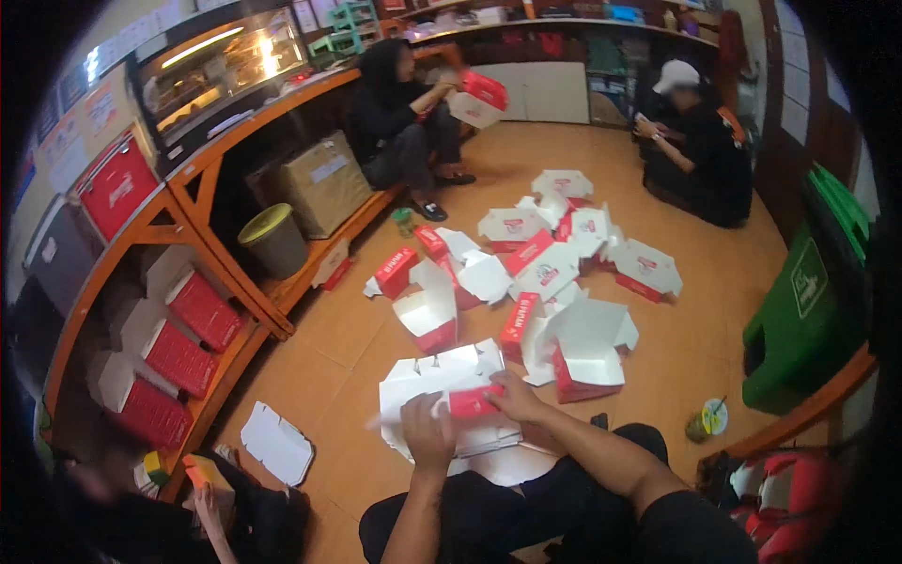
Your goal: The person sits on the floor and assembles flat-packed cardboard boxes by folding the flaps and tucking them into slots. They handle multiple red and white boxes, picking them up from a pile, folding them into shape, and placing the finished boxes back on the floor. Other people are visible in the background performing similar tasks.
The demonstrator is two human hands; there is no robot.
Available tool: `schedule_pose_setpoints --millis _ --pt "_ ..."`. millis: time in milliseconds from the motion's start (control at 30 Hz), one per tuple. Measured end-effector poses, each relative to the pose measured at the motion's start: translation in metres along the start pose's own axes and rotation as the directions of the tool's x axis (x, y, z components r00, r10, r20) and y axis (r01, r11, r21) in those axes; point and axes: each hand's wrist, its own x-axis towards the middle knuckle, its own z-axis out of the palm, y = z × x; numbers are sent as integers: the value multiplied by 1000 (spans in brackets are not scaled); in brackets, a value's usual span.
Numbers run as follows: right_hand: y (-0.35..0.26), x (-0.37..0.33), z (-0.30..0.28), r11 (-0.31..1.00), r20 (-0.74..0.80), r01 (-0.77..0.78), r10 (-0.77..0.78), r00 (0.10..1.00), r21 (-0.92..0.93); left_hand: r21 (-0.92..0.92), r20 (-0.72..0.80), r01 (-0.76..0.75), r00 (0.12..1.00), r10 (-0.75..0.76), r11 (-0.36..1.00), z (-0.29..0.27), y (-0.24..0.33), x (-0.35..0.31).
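Two bare hands work just above a stack of flat white sheets (413, 376), and from where I stand, in the head view, a red and white box (476, 401) sits between them. The right hand (515, 397) pinches the red part at its near end. The left hand (427, 432) is curled by the pale, blurred end; I can't tell how firmly it grips, or quite how far the box is folded.

It looks like folding work. To do it well, I'd say the right hand should steady the red wall while the left bends the pale flap squarely along its crease; light, even finger pressure ought to keep the card from buckling. Any tabs would probably want lining up before being pushed home, since forcing them could tear the edge. Working flat over the stack should help, provided the loose sheets don't slide.

Just beyond the right hand stands an open box (587, 352), and farther off from both hands lies a jumbled heap of boxes (547, 268). Well out to the right hand's right, a drink cup (715, 416) stands on the floor (676, 371).
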Motion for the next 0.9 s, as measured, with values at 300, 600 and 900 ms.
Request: schedule_pose_setpoints --millis 300,600,900 --pt "-41 -7 -24 990 -176 139 -136 975 9 -309 274 699 715 -643 645 24 -24 -25" --pt "-42 -16 -19 1000 -100 -7 9 995 20 -250 455 624 751 -479 740 18 -27 -28" --pt "-45 -18 -34 993 0 116 -116 993 36 -145 531 548 746 -403 824 29 -21 -31"
